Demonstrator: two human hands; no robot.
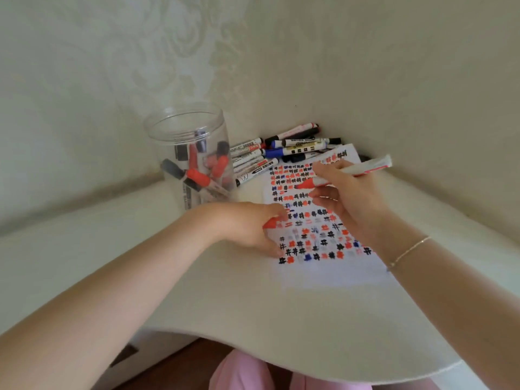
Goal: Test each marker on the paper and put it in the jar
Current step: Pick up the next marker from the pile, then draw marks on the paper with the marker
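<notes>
In the head view, a sheet of white paper (323, 266) lies flat on the smooth, pale, curved tabletop (197, 291); it is covered with rows of small red, black and blue marks. The right hand (346, 198) holds a red marker (346, 171) over the far part of the paper, fingers curled round the white barrel, red tip uncapped. The left hand (253, 226) rests on the paper's left edge and pinches a red cap (270, 223). Left of the paper stands a clear plastic round jar (191, 153), open on top, with several red and black markers leaning inside. Behind the paper lies a pile of markers (284, 152), against the wall.
</notes>
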